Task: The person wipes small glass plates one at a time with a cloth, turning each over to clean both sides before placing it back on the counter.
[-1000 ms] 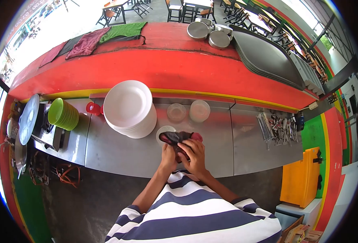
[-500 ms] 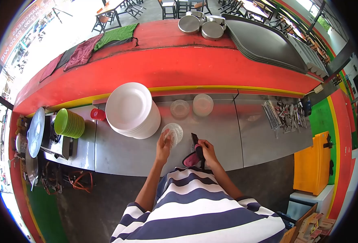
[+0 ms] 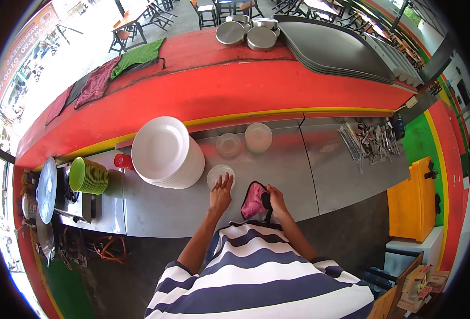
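Observation:
In the head view, my left hand (image 3: pixel 221 196) reaches over a small clear dish (image 3: pixel 213 174) that sits on the steel counter, its fingers spread at the dish's near side. My right hand (image 3: pixel 277 202) is closed on the edge of a pink cloth (image 3: pixel 254 200) with a black border, which hangs to the left of that hand near the counter's front edge. Behind the dish stand two more clear round containers, a smaller one (image 3: pixel 228 145) and a taller one (image 3: pixel 259 137). A tall stack of white plates (image 3: pixel 163 151) rises left of my left hand.
Green bowls (image 3: pixel 86 175) are stacked at the left beside a red cup (image 3: pixel 122 161). Cutlery (image 3: pixel 376 142) lies in a pile at the right. A red ledge (image 3: pixel 203 90) runs behind the counter, carrying metal tins (image 3: pixel 261 38), grey trays (image 3: pixel 336 48) and cloths (image 3: pixel 99 80).
The clear dish, earlier tilted up in my left hand, now rests on the counter with my fingers spread. In my right hand the cloth has turned, showing more pink. The whole view has shifted slightly.

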The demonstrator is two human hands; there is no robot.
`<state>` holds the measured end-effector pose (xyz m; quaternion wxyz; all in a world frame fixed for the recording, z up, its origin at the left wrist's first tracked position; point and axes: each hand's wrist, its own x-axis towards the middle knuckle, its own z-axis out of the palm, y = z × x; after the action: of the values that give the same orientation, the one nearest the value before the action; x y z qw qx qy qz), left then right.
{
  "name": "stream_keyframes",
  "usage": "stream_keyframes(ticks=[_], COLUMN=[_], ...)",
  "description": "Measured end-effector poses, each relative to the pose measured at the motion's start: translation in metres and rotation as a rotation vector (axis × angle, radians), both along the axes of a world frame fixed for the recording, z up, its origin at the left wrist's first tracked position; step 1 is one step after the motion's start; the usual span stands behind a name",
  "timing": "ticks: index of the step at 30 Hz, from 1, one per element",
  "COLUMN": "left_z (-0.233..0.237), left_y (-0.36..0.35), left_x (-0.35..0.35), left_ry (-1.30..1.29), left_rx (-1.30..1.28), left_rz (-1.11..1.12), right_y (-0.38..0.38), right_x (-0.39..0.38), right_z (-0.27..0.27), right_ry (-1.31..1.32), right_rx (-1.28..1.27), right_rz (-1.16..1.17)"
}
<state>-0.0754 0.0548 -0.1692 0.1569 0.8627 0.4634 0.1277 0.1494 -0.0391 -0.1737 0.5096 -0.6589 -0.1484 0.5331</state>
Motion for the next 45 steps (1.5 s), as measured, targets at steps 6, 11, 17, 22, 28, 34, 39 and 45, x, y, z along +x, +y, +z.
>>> stream_keyframes(ticks=[6,11,17,22,28,34,39,45], left_z=[-0.023,-0.031,-0.009,-0.020,-0.054,-0.038,-0.042,-0.019], left_y=[-0.006,-0.002,-0.002,-0.005,0.007,0.016,-0.001,-0.026], left_x=[0.000,-0.003,0.003,0.006,0.012,-0.010,-0.026,-0.048], left_ry=[0.064,0.031,-0.018,-0.459,-0.964,-1.059,-1.061,-0.869], left_rx=[0.030,0.029,0.125,0.134,-0.393,-0.591,-0.551,-0.526], left_rz=[-0.027,-0.053,0.029,0.516,1.054,0.834,0.871,0.901], right_y=[-0.002,-0.004,0.003,0.030,0.082,0.118,0.103,0.080], right_x=[0.019,0.028,0.028,0.017,-0.017,-0.054,-0.069,-0.078], right_z=[-0.031,-0.045,-0.063,-0.033,-0.028,-0.052,-0.049,-0.065], right_ry=[-0.066,-0.217,-0.229,-0.274,-0.329,-0.528,-0.577,-0.545], right_rx=[0.013,-0.007,0.146,0.145,0.219,0.156,0.196,0.304], right_rz=[-0.110,-0.076,0.019,0.305,0.592,0.845,0.880,0.743])
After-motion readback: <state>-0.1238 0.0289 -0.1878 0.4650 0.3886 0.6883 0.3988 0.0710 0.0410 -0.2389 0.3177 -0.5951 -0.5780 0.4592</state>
